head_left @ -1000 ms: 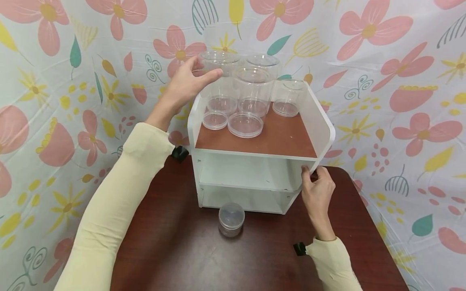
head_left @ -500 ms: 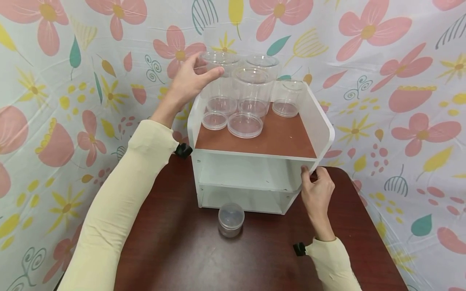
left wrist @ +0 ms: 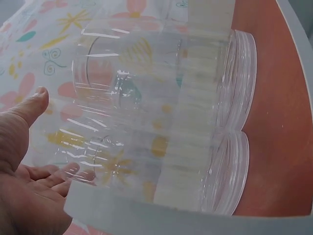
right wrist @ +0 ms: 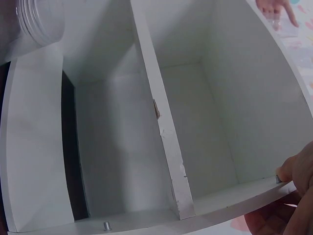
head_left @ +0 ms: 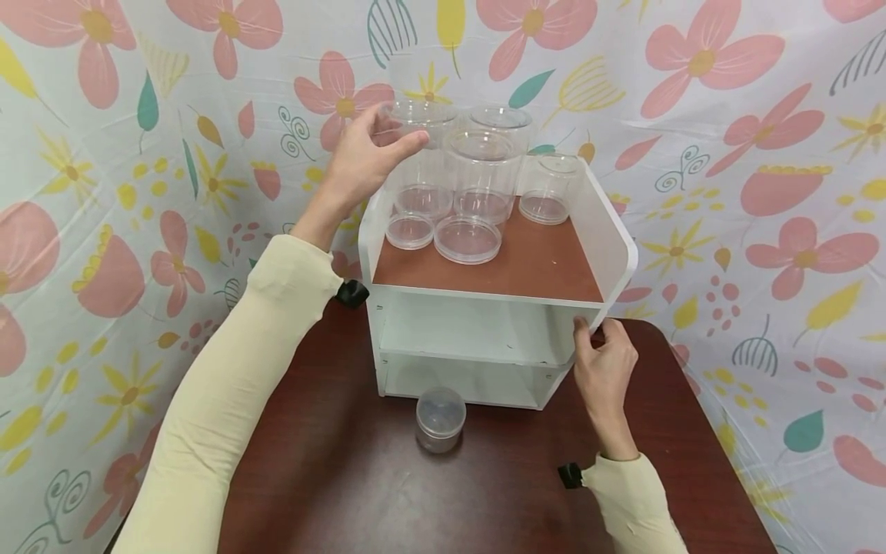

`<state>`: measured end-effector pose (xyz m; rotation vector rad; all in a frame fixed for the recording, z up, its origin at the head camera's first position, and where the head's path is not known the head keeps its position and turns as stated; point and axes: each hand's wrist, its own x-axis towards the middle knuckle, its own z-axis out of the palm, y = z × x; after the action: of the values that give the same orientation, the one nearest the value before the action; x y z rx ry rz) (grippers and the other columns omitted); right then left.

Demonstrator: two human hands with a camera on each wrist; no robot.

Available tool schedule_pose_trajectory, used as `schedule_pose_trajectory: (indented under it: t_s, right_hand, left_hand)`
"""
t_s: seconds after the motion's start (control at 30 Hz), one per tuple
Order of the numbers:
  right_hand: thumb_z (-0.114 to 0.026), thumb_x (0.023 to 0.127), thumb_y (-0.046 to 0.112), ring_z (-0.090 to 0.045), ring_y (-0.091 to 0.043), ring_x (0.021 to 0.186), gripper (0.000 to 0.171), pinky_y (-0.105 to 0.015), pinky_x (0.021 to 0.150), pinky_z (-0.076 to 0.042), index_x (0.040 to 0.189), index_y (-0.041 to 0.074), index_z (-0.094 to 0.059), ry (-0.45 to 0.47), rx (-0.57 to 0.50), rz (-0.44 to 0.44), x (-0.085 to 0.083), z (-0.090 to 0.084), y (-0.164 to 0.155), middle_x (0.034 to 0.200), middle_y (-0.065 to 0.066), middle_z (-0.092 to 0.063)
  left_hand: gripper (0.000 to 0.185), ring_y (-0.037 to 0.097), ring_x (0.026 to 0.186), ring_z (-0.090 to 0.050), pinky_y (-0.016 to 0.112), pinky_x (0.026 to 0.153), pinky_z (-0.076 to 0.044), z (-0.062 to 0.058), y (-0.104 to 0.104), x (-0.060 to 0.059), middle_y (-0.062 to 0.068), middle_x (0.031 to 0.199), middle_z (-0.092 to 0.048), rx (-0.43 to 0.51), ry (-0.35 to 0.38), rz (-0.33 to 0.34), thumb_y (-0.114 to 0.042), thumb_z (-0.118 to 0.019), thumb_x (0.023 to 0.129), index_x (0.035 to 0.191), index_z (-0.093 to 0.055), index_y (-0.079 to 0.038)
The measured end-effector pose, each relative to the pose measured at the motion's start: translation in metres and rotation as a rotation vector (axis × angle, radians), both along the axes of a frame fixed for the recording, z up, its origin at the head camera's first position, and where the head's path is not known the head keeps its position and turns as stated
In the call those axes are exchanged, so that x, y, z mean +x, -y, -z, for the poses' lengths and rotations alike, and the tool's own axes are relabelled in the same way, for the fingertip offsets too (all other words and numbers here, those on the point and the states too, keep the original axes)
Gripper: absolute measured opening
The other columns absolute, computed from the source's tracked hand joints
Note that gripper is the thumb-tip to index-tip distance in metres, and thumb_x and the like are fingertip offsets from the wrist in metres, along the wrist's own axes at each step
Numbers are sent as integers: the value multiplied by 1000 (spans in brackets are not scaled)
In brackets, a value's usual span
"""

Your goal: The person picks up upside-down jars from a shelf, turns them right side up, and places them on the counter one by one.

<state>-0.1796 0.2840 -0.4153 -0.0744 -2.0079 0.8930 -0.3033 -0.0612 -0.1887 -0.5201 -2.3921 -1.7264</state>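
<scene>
Clear plastic jars (head_left: 467,240) stand grouped on the brown top of a white shelf unit (head_left: 609,231), their ridged, lid-like ends down. My left hand (head_left: 363,165) is at the upper part of the leftmost jars (head_left: 410,233), thumb spread in front and fingers partly behind the clear plastic. In the left wrist view, the thumb stands apart from the jars (left wrist: 234,166) and the fingers overlap their upper end. Lower down, my right hand (head_left: 605,365) grips the front edge of the unit's right side panel; the right wrist view has thumb and fingers (right wrist: 298,196) on either side of it.
A small lidded jar (head_left: 441,419) stands on the dark wooden table (head_left: 332,477), before the unit. Another clear jar (head_left: 544,204) stands apart at the top's back right. Two white compartments (head_left: 471,327) lie below the top. Flowered cloth (head_left: 692,154) hangs behind.
My left hand and forearm have shifted slightly to the right beside the jars. The right hand keeps its grip on the panel, and the jars stand as before.
</scene>
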Motion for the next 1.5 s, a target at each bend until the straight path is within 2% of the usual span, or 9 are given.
schedule_pose_trajectory:
  t_s: [0.63,0.77,0.9,1.1,1.27,1.5]
  right_hand:
    - [-70,95,6,-60,-35,73,17,-27,65,-38,88,-9,-68,-7,-4,-10,0,1,-1,85,-25,-65]
    - [-70,95,6,-60,-34,73,16,-27,66,-38,88,-9,-67,-10,-4,-11,-1,1,0,85,-25,-65]
    - [-70,95,6,-61,-34,72,17,-25,65,-38,89,-9,-67,-18,5,-5,-1,1,-1,84,-25,-65]
    - [-70,96,7,-59,-29,71,18,-23,65,-38,87,-9,-67,-17,3,0,0,3,-2,83,-24,-64]
    - [-70,96,7,-58,-23,72,18,-22,66,-39,88,-10,-67,-10,-8,6,0,3,-2,84,-24,-65]
    - [-70,96,6,-56,-22,73,17,-21,66,-38,90,-10,-68,-2,-15,-1,0,2,0,85,-24,-65]
  left_hand:
    - [79,17,136,-53,28,110,-43,-3,9,28,11,149,-54,142,-50,40,-29,-76,95,159,-36,-9]
    - [70,18,133,-56,28,108,-45,-2,13,34,12,146,-57,201,-68,58,-25,-77,94,154,-45,-8]
    - [63,17,132,-57,29,107,-46,-1,17,41,9,145,-58,217,-86,68,-25,-76,95,150,-51,-10]
    - [62,17,129,-59,30,107,-46,3,19,55,6,141,-60,246,-114,84,-21,-76,94,150,-51,-10]
    - [62,19,129,-60,30,106,-47,8,18,66,8,141,-60,314,-129,113,-16,-75,94,149,-51,-6]
    - [61,21,126,-62,32,107,-47,16,20,84,11,139,-61,351,-135,147,-13,-73,94,149,-50,-4]
